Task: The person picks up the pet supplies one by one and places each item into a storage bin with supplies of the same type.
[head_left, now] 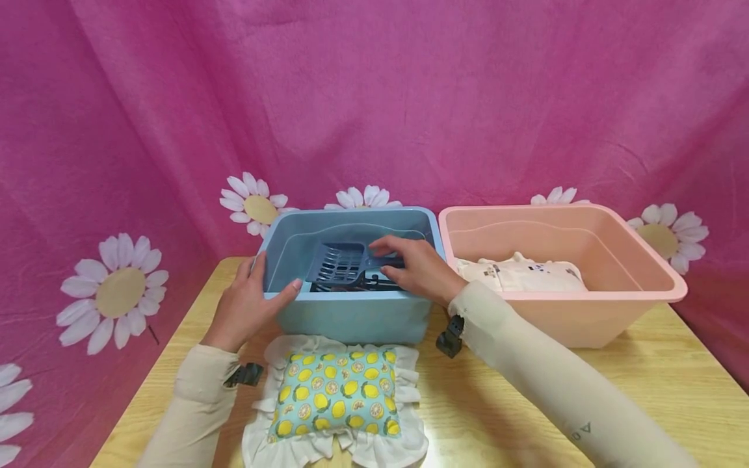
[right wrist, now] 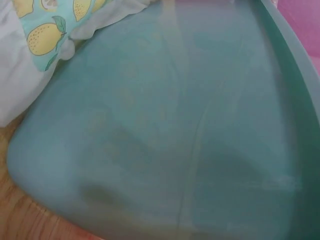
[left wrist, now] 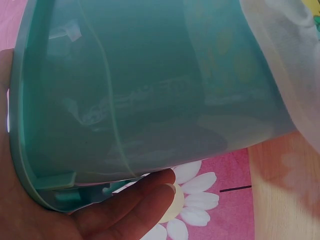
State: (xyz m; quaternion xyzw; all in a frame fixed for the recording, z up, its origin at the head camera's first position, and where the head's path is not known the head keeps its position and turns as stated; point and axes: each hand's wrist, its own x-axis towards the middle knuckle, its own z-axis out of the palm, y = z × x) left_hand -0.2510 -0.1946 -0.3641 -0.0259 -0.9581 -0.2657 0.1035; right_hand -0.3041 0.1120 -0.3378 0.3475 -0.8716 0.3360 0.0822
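Note:
A blue plastic tub [head_left: 354,318] stands on the table, and a slotted blue-grey litter scoop [head_left: 341,263] lies in it. Over the scoop's handle hovers my right hand [head_left: 418,266], fingers and thumb spread apart on either side of it. Beneath the scoop are black items [head_left: 380,284], partly hidden by the front rim. My left hand [head_left: 242,305] holds the tub's front left corner, thumb along the rim and fingers outside; the left wrist view shows the fingers [left wrist: 135,210] curled under the rim. The right wrist view shows the tub wall [right wrist: 150,125] but not the hand.
A pink tub [head_left: 562,318] stands against the blue one on the right, with a cream printed cushion [head_left: 529,276] inside. A lemon-print cushion with white ruffles [head_left: 339,396] lies in front of the blue tub. Behind hangs a pink curtain [head_left: 409,117] with daisies.

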